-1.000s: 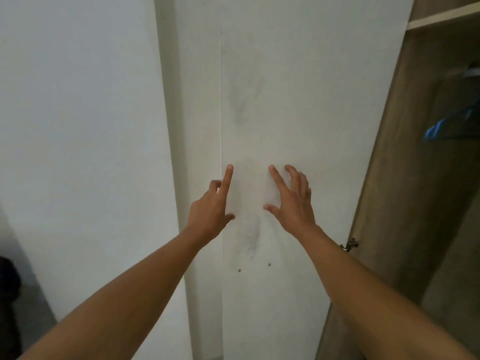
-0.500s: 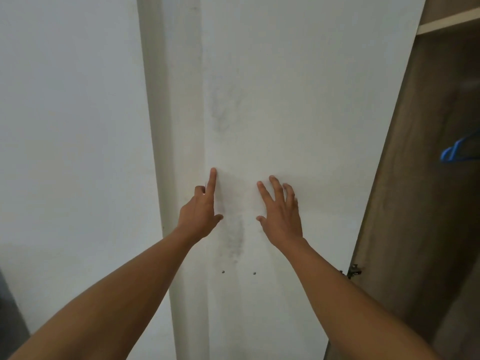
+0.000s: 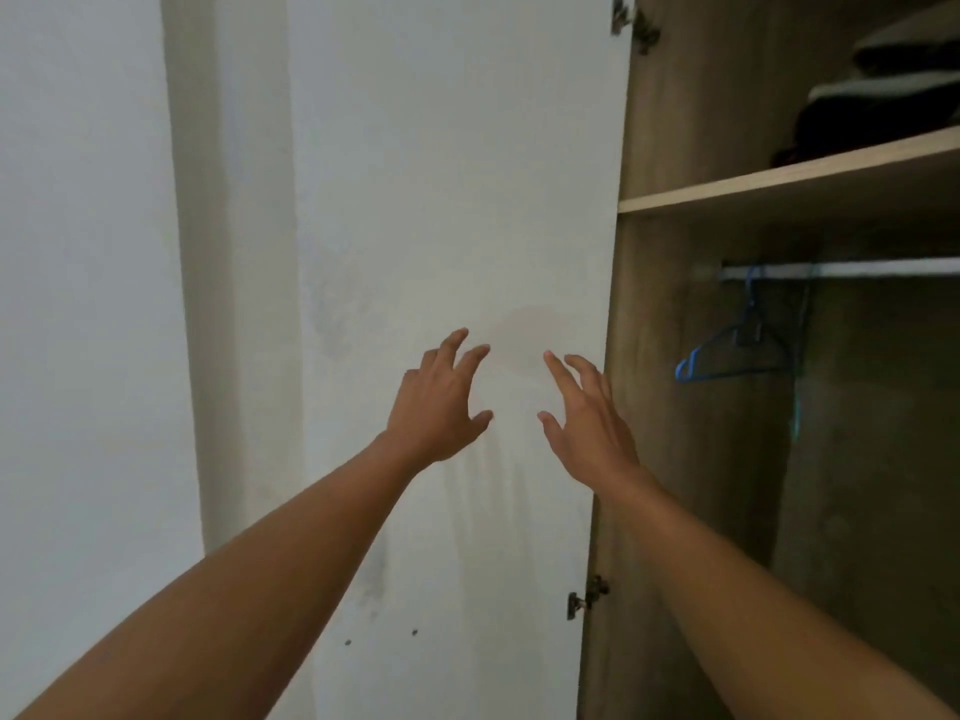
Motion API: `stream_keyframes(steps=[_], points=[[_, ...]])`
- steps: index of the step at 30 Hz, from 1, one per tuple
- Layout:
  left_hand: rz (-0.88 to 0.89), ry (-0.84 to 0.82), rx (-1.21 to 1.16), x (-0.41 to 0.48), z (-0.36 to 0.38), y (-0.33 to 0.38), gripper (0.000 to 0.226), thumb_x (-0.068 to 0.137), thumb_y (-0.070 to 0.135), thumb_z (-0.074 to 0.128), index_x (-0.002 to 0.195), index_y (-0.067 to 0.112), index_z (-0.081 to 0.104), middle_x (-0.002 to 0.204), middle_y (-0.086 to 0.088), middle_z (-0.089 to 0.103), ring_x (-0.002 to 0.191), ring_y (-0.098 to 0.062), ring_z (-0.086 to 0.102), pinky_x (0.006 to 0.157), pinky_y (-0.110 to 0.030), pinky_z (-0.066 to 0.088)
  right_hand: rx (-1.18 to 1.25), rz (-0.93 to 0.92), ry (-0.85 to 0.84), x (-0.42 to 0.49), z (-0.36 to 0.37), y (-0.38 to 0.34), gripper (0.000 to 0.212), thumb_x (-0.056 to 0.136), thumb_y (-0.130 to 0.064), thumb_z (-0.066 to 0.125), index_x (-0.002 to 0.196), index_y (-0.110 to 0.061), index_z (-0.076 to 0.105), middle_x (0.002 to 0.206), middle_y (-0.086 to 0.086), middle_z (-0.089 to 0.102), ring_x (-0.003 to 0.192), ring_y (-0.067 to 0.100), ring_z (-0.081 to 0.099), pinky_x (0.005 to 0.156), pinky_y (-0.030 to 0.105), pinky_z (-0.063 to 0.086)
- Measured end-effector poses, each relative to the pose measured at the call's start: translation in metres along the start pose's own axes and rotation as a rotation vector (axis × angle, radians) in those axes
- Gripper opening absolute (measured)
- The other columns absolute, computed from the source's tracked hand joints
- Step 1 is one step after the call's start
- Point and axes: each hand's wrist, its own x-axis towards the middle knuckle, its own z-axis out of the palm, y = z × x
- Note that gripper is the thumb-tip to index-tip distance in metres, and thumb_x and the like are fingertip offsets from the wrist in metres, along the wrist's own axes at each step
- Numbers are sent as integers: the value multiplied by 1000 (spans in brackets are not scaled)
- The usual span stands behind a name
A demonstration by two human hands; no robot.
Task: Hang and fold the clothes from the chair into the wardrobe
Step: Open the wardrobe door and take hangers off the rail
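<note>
The wardrobe stands open, its white door (image 3: 457, 200) swung out flat in front of me. My left hand (image 3: 441, 402) and my right hand (image 3: 584, 413) are raised side by side before the door, fingers spread and loosely bent, holding nothing. Whether the fingertips touch the door I cannot tell. Inside the wardrobe a blue hanger (image 3: 732, 356) hangs bare on a white rail (image 3: 857, 268). Folded dark and grey clothes (image 3: 878, 96) lie on the wooden shelf (image 3: 779, 187) above the rail. The chair and its clothes are out of view.
A white wall (image 3: 83, 304) runs along the left, with a white frame strip (image 3: 234, 252) next to the door. Two metal hinges (image 3: 587, 597) join the door to the brown wardrobe side. The hanging space under the rail is dark.
My view has swung right and up, showing the shelf, rail and hanger. Both hands have come off their flat press on the door and moved right, fingers now spread.
</note>
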Motion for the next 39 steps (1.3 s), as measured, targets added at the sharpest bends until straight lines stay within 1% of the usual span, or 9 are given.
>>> stream_keyframes(steps=[5, 11, 14, 17, 20, 24, 28, 36, 39], points=[[168, 31, -64, 45, -16, 75, 86, 84, 49, 71, 153, 26, 25, 162, -5, 23, 140, -29, 37, 106, -48, 42, -1, 96, 136, 17, -73, 35, 75, 94, -23, 66, 155, -34, 25, 159, -1, 24, 145, 21, 27, 110, 44, 42], [321, 56, -127, 87, -8, 158, 87, 81, 54, 72, 152, 27, 29, 153, -2, 39, 135, -26, 44, 106, -46, 43, 9, 283, 323, 23, -151, 92, 71, 94, -15, 65, 155, -23, 29, 153, 4, 32, 141, 23, 31, 106, 32, 36], [391, 14, -164, 104, 5, 188, 89, 79, 50, 74, 152, 26, 28, 146, -4, 46, 129, -26, 49, 104, -46, 46, 33, 440, 465, 29, -159, 122, 65, 93, -14, 63, 152, -22, 35, 146, 12, 40, 139, 30, 34, 109, 40, 37], [447, -29, -234, 117, 16, 219, 78, 82, 43, 70, 149, 24, 33, 137, -4, 52, 122, -25, 53, 98, -44, 49, 75, 544, 557, 35, -159, 148, 57, 93, -10, 59, 147, -16, 43, 144, 15, 45, 137, 32, 40, 111, 37, 35], [516, -47, -257, 134, 25, 248, 58, 86, 43, 64, 137, 22, 46, 126, -6, 55, 115, -27, 56, 94, -46, 49, 131, 624, 622, 39, -163, 172, 50, 93, -7, 55, 143, -11, 49, 143, 18, 46, 132, 34, 46, 107, 33, 37], [619, -154, -299, 161, 40, 284, 52, 88, 48, 61, 135, 26, 52, 131, -9, 57, 117, -31, 58, 94, -45, 50, 120, 676, 611, 52, -163, 206, 41, 93, -4, 50, 132, -8, 61, 136, 16, 56, 125, 31, 55, 91, 16, 35], [699, -249, -177, 171, 60, 307, 46, 92, 47, 58, 131, 22, 58, 132, -10, 61, 120, -31, 59, 92, -41, 50, 127, 684, 586, 61, -152, 225, 42, 92, -2, 50, 133, -7, 60, 135, 17, 59, 124, 31, 56, 101, 31, 43], [708, -346, -208, 200, 97, 289, 40, 80, 31, 68, 116, 16, 68, 116, -11, 69, 108, -30, 66, 85, -37, 57, 114, 663, 460, 59, -124, 248, 44, 92, 3, 50, 136, -4, 56, 137, 19, 58, 125, 33, 56, 101, 31, 42], [658, -348, -216, 207, 109, 283, 43, 81, 40, 68, 118, 20, 65, 117, -8, 66, 106, -30, 65, 85, -36, 56, 121, 634, 375, 55, -114, 254, 49, 90, 0, 59, 138, -6, 54, 133, 6, 57, 121, 22, 55, 97, 20, 40]])
